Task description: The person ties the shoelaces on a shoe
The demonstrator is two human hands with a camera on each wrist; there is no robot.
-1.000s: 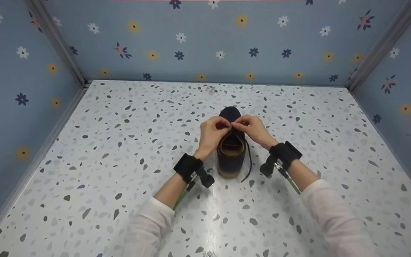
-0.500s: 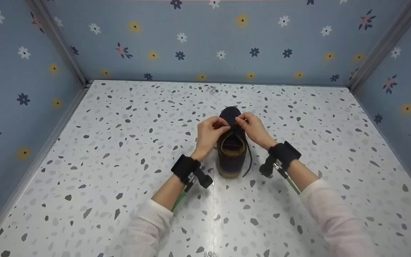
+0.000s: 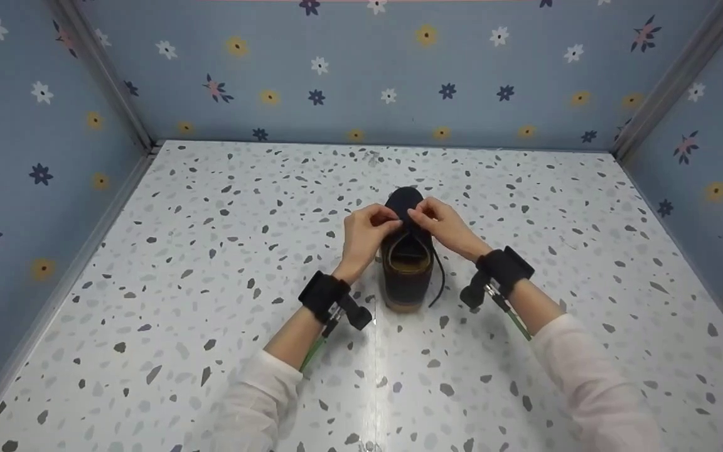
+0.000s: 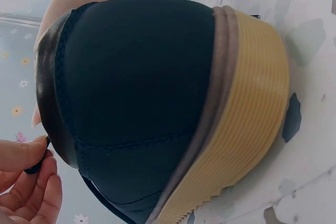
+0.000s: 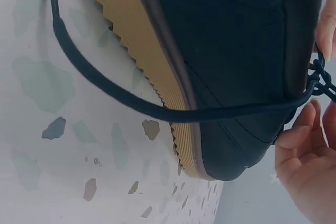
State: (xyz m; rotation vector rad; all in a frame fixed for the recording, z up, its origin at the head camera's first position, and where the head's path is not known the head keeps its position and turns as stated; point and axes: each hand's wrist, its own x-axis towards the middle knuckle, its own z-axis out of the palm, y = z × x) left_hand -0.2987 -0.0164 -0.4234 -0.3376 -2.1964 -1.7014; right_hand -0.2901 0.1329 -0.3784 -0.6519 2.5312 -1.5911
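A dark navy lace-up shoe (image 3: 407, 289) with a ridged tan sole (image 4: 252, 103) stands upright, its toe pointing away from me. My left hand (image 3: 361, 238) is over its left side; in the left wrist view thumb and finger pinch a dark shoelace (image 4: 34, 168). From the right, my right hand (image 3: 452, 232) has thumb and fingertips right at the lacing, pinching the lace. The right wrist view shows a loose lace knot (image 5: 318, 74) between the hands. One long lace end (image 5: 121, 95) hangs down the shoe's right side to the surface.
The shoe stands on a white speckled tabletop (image 3: 211, 282). Blue flowered panels (image 3: 361, 69) enclose the back and both sides. Each wrist wears a black strap (image 3: 324, 295) with a small camera and a green cable.
My left hand has shifted slightly left, away from the lacing. The right fingertips parted from the left ones, went forward, then came back a little. The hanging lace end has drawn up slightly.
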